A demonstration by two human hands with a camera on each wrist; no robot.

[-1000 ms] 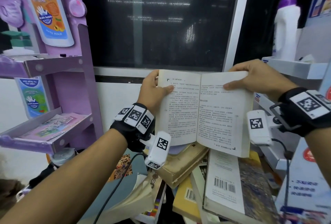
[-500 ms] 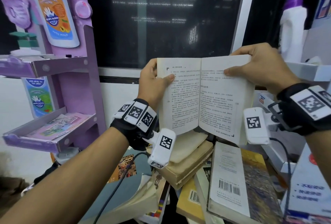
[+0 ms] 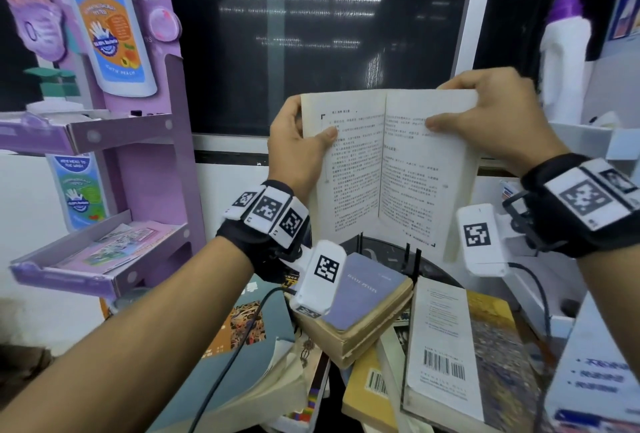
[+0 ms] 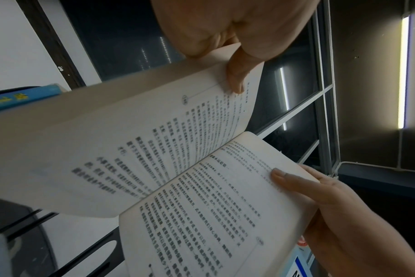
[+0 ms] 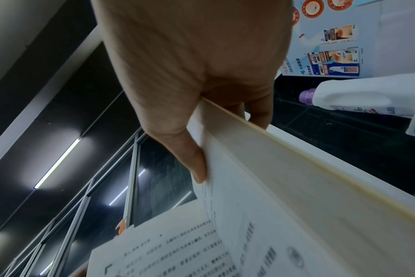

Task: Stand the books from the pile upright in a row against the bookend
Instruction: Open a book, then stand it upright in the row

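An open paperback [image 3: 384, 169] with printed pages is held up in the air above the pile. My left hand [image 3: 294, 145] grips its left half, thumb across the page. My right hand [image 3: 491, 117] grips the top right corner, thumb on the right page [image 4: 216, 206] and fingers behind [image 5: 258, 112]. Below lies a jumbled pile of books: a purple-covered one [image 3: 363, 290] on top, a white-backed one with a barcode [image 3: 446, 339], a yellow one [image 3: 367, 384]. A black wire bookend [image 3: 412, 259] stands behind the pile, partly hidden by the open book.
A purple display shelf [image 3: 114, 131] with leaflets stands at the left. A dark window [image 3: 311, 34] fills the back. A white bottle with a purple cap [image 3: 564, 51] and white shelving [image 3: 585, 134] are at the right. A grey-blue book [image 3: 235, 363] lies under my left forearm.
Both hands have lifted the open book higher, baring the purple book and the bookend. The right half has swung inward, so the book is less widely open.
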